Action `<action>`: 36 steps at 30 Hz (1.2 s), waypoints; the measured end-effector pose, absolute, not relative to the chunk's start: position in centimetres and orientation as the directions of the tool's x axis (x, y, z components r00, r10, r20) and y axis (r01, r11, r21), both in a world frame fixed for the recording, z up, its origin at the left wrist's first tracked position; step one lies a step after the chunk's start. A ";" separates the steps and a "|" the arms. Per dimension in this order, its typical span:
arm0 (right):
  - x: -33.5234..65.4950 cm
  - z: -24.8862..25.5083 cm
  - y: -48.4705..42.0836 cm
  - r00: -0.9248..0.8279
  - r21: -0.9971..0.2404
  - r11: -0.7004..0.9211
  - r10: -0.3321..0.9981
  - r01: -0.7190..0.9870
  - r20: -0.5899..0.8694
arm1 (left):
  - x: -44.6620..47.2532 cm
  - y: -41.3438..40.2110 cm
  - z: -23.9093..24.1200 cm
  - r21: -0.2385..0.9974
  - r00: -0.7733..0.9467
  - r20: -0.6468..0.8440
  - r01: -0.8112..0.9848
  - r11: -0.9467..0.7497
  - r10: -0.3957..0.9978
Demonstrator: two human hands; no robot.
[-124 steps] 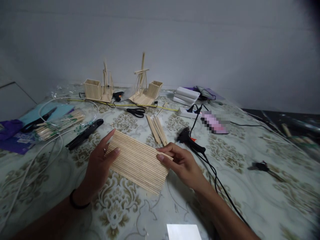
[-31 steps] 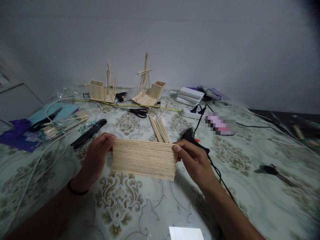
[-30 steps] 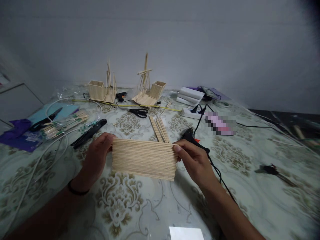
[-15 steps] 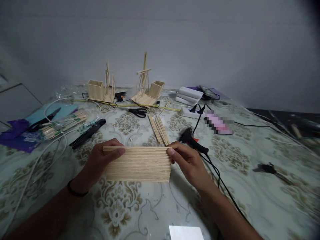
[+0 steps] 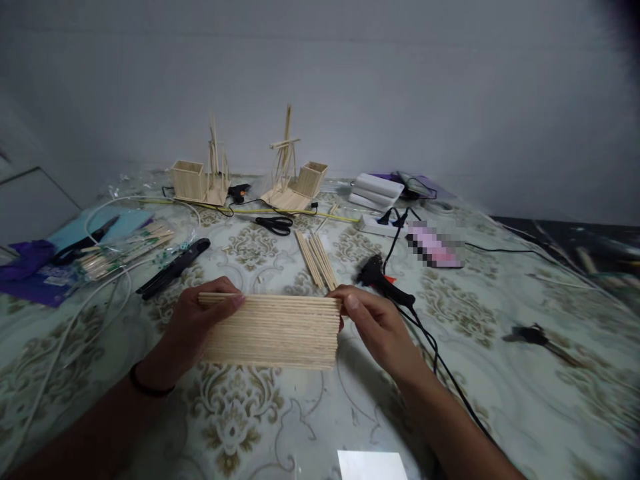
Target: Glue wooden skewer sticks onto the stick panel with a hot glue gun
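A flat panel of wooden sticks point(image 5: 273, 337), laid side by side in rows, is held upright above the table. My left hand point(image 5: 200, 323) grips its left end, thumb across the front near the top and fingers behind. At the top right corner, my right hand point(image 5: 375, 327) is closed with its bent fingers against the panel's end; the thumb sits just beside the edge. Part of the right fingers is hidden behind the panel. Beyond it lie several loose sticks point(image 5: 317, 260). A black glue gun point(image 5: 385, 280) rests near my right hand.
Two stick models point(image 5: 187, 183) with box holders stand at the back. Black scissors point(image 5: 275, 225), a black cutter point(image 5: 175, 267), bagged sticks point(image 5: 127, 250) and a power strip point(image 5: 377, 225) lie around. Cables point(image 5: 435, 347) run along the right. White paper point(image 5: 373, 465) lies in front.
The panel has shifted slightly left and its right end tilts a little lower. My right thumb has slid off its front face to the edge. My left hand keeps its grip.
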State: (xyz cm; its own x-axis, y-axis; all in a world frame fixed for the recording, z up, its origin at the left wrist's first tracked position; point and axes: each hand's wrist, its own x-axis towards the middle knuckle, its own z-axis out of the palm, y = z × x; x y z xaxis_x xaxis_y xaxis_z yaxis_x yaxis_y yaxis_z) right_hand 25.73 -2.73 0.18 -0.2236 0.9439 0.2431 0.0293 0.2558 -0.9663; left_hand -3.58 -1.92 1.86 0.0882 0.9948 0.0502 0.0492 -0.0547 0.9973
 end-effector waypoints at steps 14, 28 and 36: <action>25.5 0.5 -2.5 -0.215 -0.949 0.241 0.956 0.201 0.198 | -3.6 -1.8 1.4 0.992 0.107 0.051 0.109 -0.062 0.993; 25.4 0.6 -2.4 -0.156 -0.934 0.258 0.962 0.247 0.224 | -3.7 -1.8 1.1 0.979 0.137 0.024 0.198 -0.051 0.990; 25.4 0.6 -2.5 -0.161 -0.935 0.256 0.962 0.244 0.221 | -3.6 -1.7 1.0 0.990 0.172 0.010 0.138 -0.034 0.985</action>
